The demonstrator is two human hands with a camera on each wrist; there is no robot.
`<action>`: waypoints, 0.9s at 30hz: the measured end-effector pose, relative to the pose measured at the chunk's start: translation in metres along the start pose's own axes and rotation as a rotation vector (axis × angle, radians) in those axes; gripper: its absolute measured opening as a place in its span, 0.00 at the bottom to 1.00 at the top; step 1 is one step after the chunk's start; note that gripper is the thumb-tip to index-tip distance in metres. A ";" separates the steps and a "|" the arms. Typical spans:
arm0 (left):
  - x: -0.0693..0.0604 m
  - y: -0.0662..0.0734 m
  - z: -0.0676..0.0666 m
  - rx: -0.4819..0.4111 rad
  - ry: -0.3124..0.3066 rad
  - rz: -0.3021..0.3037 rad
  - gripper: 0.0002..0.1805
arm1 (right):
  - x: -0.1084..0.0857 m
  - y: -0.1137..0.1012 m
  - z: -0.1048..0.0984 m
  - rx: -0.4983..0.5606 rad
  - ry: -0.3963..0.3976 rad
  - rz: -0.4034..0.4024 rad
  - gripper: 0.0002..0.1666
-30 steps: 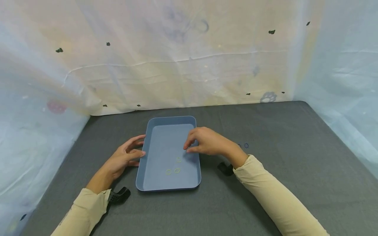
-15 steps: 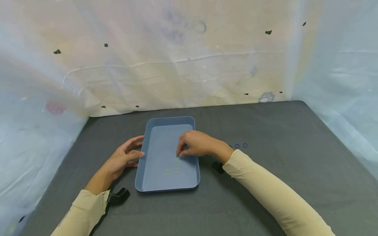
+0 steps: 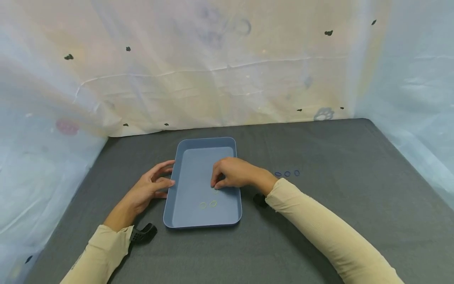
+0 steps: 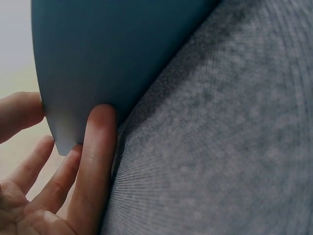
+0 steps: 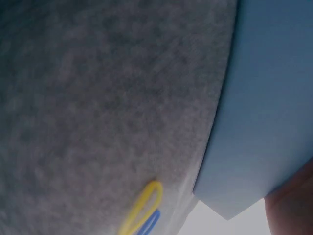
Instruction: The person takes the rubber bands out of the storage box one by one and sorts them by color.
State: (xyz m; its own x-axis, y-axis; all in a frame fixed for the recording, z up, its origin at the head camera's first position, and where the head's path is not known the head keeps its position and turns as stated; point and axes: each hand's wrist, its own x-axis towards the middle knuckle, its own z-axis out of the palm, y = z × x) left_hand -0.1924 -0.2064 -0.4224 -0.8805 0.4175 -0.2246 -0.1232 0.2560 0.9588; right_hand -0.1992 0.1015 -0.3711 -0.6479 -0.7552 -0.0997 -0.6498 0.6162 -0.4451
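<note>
A blue-grey tray lies on the dark cloth, tilting out of the left wrist view's top. My left hand rests at its left wall, the thumb and fingertips touching the outside and rim. Reaching over the right wall, my right hand has curled fingers down at the tray floor. Its thumb and index tips pinch at a yellow rubber band, which they partly cover. Nearer the front of the tray lie two more yellow rubber bands, a left one and a right one.
Right of the tray, three blue rubber bands lie in a row on the grey cloth. The right wrist view shows a yellow band beside a blue one outside the tray. A pale curtain stands behind the table.
My right hand has moved left and down into the tray, its fingertips coming together at the yellow band. The left hand has stayed at the tray's left side.
</note>
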 end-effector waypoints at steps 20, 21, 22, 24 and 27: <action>-0.002 0.003 0.003 -0.032 0.007 -0.013 0.40 | -0.001 -0.001 0.001 -0.062 -0.012 -0.030 0.02; -0.002 0.003 0.003 -0.033 0.008 -0.012 0.40 | 0.000 -0.001 0.001 -0.062 -0.012 -0.031 0.02; -0.002 0.003 0.002 -0.035 0.008 -0.010 0.40 | 0.000 -0.001 0.001 -0.064 -0.010 -0.036 0.02; -0.002 0.003 0.002 -0.037 0.007 -0.007 0.40 | 0.001 -0.001 0.002 -0.074 -0.008 -0.057 0.02; -0.002 0.002 0.001 -0.036 0.004 -0.003 0.40 | 0.001 -0.001 0.004 -0.125 -0.018 -0.079 0.04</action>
State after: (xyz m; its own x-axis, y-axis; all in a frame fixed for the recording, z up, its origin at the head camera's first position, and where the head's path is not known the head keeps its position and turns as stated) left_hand -0.1899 -0.2055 -0.4198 -0.8818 0.4132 -0.2273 -0.1426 0.2257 0.9637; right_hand -0.1971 0.0993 -0.3743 -0.5859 -0.8059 -0.0850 -0.7439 0.5765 -0.3381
